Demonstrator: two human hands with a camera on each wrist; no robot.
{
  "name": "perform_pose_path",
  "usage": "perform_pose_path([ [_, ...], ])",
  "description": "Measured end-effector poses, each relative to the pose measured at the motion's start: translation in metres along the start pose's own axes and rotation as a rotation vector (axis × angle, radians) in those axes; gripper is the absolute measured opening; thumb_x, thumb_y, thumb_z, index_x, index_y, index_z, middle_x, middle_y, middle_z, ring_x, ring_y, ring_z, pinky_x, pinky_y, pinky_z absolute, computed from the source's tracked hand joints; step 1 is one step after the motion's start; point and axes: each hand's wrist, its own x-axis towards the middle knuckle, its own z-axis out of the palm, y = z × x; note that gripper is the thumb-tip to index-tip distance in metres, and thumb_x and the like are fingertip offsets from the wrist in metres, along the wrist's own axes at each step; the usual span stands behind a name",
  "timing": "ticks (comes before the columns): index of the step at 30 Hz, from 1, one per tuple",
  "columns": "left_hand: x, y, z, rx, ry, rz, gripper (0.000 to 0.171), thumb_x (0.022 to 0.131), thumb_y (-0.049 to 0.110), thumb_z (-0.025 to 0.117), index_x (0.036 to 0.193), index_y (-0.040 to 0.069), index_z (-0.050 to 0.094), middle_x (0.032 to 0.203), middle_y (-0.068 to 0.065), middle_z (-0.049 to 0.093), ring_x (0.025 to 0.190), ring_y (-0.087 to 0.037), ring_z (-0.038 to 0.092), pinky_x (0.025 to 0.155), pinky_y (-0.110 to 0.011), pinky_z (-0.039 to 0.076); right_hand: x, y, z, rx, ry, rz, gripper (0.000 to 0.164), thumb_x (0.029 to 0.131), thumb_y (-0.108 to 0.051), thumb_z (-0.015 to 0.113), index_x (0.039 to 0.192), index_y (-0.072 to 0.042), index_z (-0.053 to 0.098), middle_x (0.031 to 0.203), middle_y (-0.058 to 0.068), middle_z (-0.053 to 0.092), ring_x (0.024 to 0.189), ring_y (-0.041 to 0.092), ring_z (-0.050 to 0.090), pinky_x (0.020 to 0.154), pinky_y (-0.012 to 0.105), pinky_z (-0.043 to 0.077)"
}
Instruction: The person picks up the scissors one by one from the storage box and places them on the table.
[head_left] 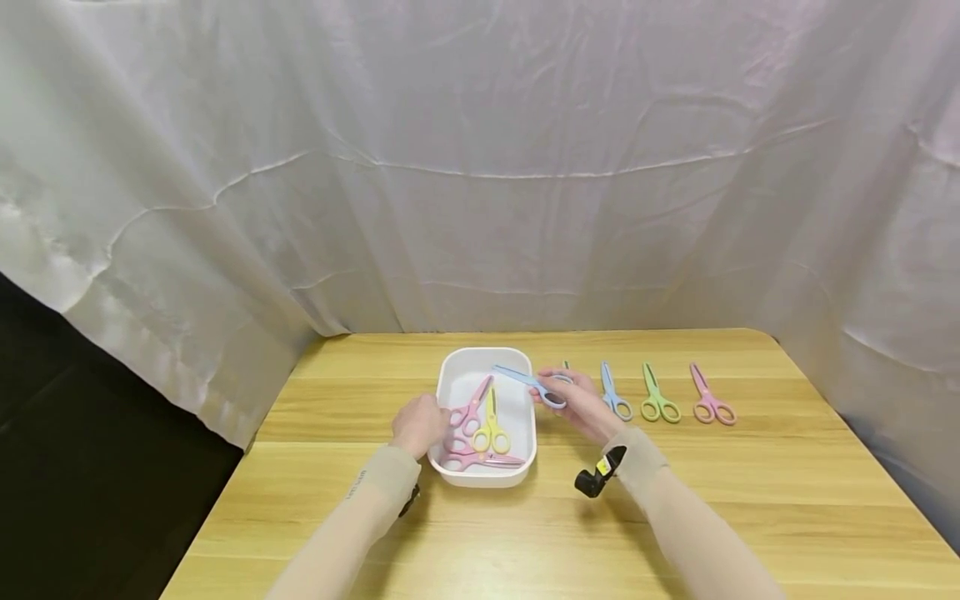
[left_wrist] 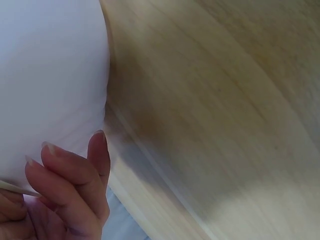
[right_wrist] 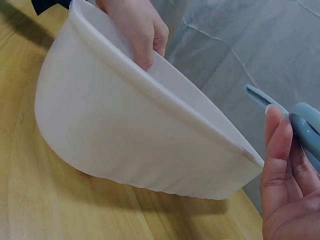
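Got a pale, wrinkly curtain across the whole top half of the frame, black at the far left edge, and a wood-grain table along the bottom. White tray on it, just below centre.

Left hand at the tray's left wall, pinching it: thumb on the inside, fingers curled against the outside in the left wrist view. Right hand just beyond the tray's right side, thumb and fingers closed on blue scissors near the handles. Blades pointing left from that hand, over the tray's upper right, clear of the left hand. Same pair at the right edge of the right wrist view, partly cut off.

In the tray, closer to the left hand: a slanted pink pair, yellow scissors just right of it, and a sideways pink pair at the bottom.

Right of the right hand, spread rightward, blades up: another blue pair, green scissors, last pink pair. Also a scissor tip poking out above that hand, rest hidden.
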Motion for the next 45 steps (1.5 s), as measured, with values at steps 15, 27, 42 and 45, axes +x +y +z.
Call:
perform_pose_path([
  [15, -0.001, 0.0, -0.001, 0.0, 0.008, 0.018, 0.027, 0.095, 0.025, 0.056, 0.097, 0.001, 0.067, 0.08, -0.009, 0.064, 0.067, -0.022, 0.058, 0.056, -0.032, 0.042, -0.012, -0.004, -0.008, 0.005, -0.03, 0.007, 0.048, 0.103, -0.017, 0.056, 0.141, 0.007, 0.039, 0.091, -0.004, 0.073, 0.083, 0.007, 0.067, 0.07, 0.018, 0.048],
  [27, -0.001, 0.0, -0.002, -0.001, 0.012, 0.028, 0.026, 0.095, 0.024, 0.056, 0.096, 0.001, 0.067, 0.08, -0.008, 0.063, 0.067, -0.021, 0.058, 0.056, -0.031, 0.042, -0.02, -0.002, -0.015, -0.018, -0.045, 0.009, 0.055, 0.103, -0.013, 0.054, 0.148, 0.011, 0.032, 0.095, -0.002, 0.072, 0.085, 0.004, 0.067, 0.073, 0.015, 0.053],
  [42, -0.002, 0.0, -0.002, -0.009, 0.008, 0.019, 0.025, 0.096, 0.025, 0.056, 0.094, 0.002, 0.067, 0.077, -0.007, 0.062, 0.065, -0.02, 0.058, 0.054, -0.03, 0.041, -0.032, 0.002, -0.023, -0.013, -0.076, 0.053, 0.062, 0.103, -0.012, 0.054, 0.154, 0.008, 0.025, 0.095, -0.006, 0.074, 0.088, 0.004, 0.068, 0.077, 0.017, 0.055],
  [45, -0.002, 0.0, -0.002, -0.012, 0.003, 0.018, 0.025, 0.096, 0.024, 0.056, 0.093, 0.002, 0.067, 0.077, -0.007, 0.062, 0.065, -0.02, 0.058, 0.054, -0.03, 0.041, -0.034, 0.004, -0.024, -0.02, -0.084, 0.056, 0.063, 0.103, -0.013, 0.053, 0.155, 0.008, 0.023, 0.095, -0.007, 0.073, 0.088, 0.004, 0.067, 0.078, 0.018, 0.055],
])
